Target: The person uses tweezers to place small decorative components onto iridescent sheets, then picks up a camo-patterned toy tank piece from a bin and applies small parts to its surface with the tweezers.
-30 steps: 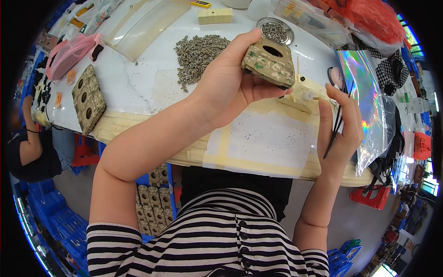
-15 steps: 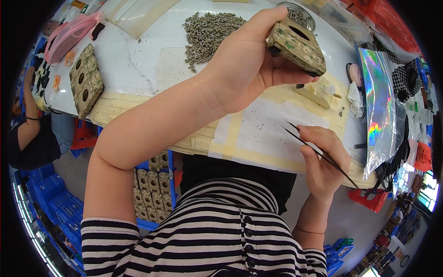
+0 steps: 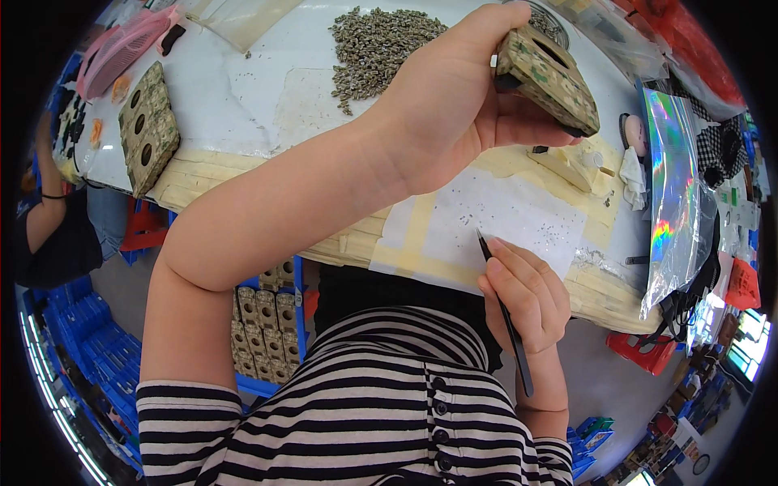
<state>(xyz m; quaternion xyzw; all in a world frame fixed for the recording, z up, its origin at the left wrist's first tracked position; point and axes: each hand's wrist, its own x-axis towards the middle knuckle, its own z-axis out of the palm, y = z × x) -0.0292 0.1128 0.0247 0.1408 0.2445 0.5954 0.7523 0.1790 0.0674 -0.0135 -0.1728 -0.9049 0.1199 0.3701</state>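
Gripping a taped block raised over the far table, the left hand has lifted closer; the right hand, empty a second ago, now pinches tweezers near the paper, ready for picking.

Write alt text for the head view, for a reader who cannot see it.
The left hand holds up a taped, greenish block with slots over a white table, while the right hand holds thin black tweezers near the table's front edge. A pile of small grey parts lies farther back.
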